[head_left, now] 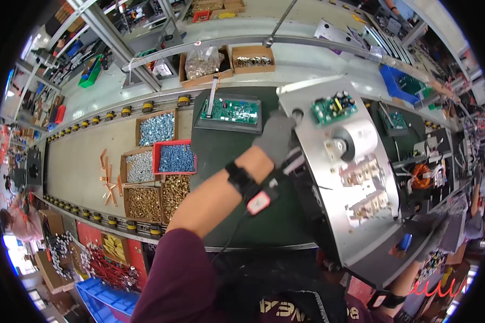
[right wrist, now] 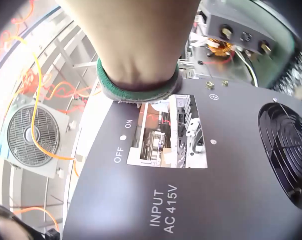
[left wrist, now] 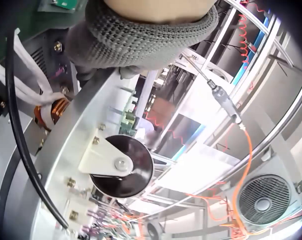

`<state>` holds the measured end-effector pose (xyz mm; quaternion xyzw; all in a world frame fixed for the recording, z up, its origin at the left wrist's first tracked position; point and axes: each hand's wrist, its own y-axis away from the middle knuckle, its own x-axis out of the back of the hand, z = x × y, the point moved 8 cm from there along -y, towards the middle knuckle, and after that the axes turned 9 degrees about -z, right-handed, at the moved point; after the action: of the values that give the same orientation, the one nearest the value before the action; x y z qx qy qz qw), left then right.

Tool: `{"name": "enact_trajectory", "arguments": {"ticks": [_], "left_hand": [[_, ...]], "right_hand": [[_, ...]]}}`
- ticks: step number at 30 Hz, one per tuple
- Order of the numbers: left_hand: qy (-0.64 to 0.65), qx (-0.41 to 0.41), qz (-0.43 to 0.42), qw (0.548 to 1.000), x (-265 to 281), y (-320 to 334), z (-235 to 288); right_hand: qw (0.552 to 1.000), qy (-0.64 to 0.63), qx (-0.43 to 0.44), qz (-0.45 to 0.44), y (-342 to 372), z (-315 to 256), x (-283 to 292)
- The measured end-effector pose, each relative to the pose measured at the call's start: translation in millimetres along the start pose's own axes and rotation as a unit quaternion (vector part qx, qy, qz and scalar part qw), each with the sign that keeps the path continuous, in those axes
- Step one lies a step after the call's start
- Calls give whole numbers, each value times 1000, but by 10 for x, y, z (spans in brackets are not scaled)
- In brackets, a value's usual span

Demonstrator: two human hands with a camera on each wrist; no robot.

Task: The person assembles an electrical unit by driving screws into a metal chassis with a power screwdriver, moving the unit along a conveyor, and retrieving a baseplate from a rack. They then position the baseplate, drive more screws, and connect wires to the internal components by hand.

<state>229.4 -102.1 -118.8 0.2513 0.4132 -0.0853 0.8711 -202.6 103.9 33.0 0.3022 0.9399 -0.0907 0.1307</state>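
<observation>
One tilted metal chassis (head_left: pixel 326 177) with one green circuit board (head_left: pixel 334 108) is over my tabletop (head_left: pixel 272 226) — my left hand (head_left: pixel 276 139) grips one end; my right hand's (head_left: pixel 436 235) hold, opposite, I can't tell.

The left hand (head_left: pixel 276 139) is blurred in the head view, the right hand (right wrist: pixel 163 94) mostly hidden in its wrist view.

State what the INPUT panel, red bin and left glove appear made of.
INPUT panel: probably coated metal, dark satin gray; soft sheen, crisp cutout.
Red bin: likely plastic, fairly smooth; evenly colored walls.
Left glove: knitted fabric, matte gray; visible stitches.
</observation>
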Motion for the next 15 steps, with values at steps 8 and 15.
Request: {"name": "enact_trajectory", "arguments": {"ticks": [8, 15], "left_hand": [[100, 62, -68, 991, -617, 1616, -616], [143, 56, 105, 982, -237, 2302, -1405]], "right_hand": [[866, 259, 149, -401, -1172, -861, -802], [833, -9, -114, -541, -1587, -84, -2250]]}}
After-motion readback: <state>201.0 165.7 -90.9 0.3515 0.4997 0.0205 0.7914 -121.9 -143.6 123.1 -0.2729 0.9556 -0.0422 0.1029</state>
